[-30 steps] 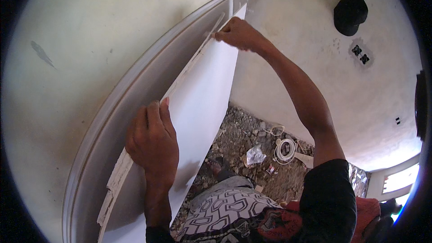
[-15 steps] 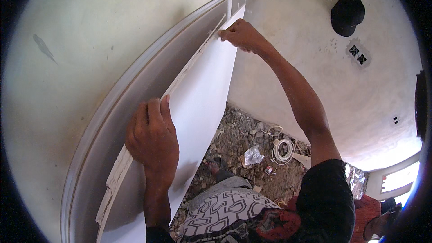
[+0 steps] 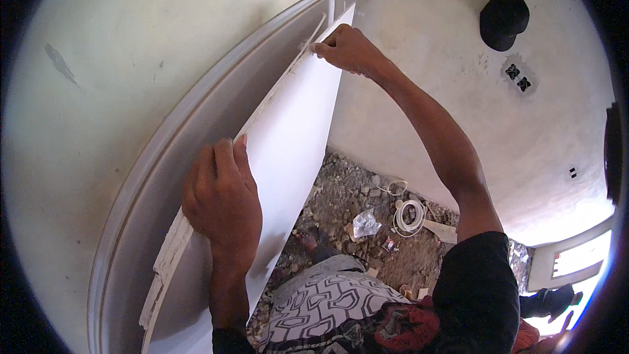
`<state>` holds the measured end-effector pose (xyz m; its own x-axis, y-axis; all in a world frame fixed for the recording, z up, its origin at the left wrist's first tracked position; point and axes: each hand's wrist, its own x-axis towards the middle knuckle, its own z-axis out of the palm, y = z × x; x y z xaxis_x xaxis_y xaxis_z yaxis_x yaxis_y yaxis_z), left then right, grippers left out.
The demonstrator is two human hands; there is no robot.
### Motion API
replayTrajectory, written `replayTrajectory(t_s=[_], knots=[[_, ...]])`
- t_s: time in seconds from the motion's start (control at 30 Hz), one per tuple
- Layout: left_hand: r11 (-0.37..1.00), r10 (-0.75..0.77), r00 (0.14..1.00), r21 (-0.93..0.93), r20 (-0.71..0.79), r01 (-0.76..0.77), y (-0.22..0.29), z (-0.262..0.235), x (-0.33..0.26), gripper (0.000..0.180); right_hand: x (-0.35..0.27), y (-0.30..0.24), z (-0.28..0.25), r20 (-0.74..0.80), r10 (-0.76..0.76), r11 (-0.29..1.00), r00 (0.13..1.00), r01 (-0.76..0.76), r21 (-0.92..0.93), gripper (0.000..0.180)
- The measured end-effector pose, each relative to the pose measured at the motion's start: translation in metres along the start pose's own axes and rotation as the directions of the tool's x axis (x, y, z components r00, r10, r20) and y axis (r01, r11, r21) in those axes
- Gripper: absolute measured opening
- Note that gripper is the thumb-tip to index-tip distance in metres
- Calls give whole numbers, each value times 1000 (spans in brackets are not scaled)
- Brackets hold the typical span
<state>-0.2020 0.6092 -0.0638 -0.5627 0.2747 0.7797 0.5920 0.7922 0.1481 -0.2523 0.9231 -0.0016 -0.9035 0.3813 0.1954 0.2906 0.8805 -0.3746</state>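
A long white plasterboard sheet point(image 3: 295, 118) stands on edge in front of me, its upper edge rough and crumbly. My left hand point(image 3: 223, 200) is closed over that edge at mid-length, fingers on the far side and thumb on the white face. Farther along, near the sheet's far end, my right hand point(image 3: 341, 49) pinches the same edge with curled fingers. A thin raised sliver point(image 3: 316, 31) shows beside the right fingertips; whether they hold it I cannot tell. Behind the sheet, a grey panel with a pale moulded border point(image 3: 190, 101) rests against the left wall.
Rubble covers the floor, with a coil of white cable point(image 3: 409, 217), a clear plastic bag point(image 3: 367, 223) and a flat pale offcut point(image 3: 440, 231). A black cap point(image 3: 504, 21) hangs on the right wall above an uncovered socket box point(image 3: 517, 77). Another person's arm point(image 3: 550, 301) shows at lower right.
My right hand has shifted slightly left along the sheet's edge, while my left hand keeps its hold. The other person at lower right has moved.
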Motion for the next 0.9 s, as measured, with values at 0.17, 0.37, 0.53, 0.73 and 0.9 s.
replayTrajectory(t_s=[0.17,0.37,0.53,0.73,0.9], knots=[[1000,21,1000,-15,-4,-21,1,1,0,19,12,28,8,-84,27,999,996,-29,-26,38],[1000,13,1000,6,5,-13,0,-1,-1,18,5,25,-2,46,101,981,994,-107,162,40],[1000,-11,999,14,32,10,2,-2,-4,18,-3,14,0,46,40,986,998,-47,160,37],[999,-31,998,9,47,31,1,-3,-4,19,-28,-15,-4,186,27,964,982,-74,254,44],[1000,-18,999,-11,34,19,-1,-3,-3,18,-13,5,-6,125,133,939,983,-166,301,42]])
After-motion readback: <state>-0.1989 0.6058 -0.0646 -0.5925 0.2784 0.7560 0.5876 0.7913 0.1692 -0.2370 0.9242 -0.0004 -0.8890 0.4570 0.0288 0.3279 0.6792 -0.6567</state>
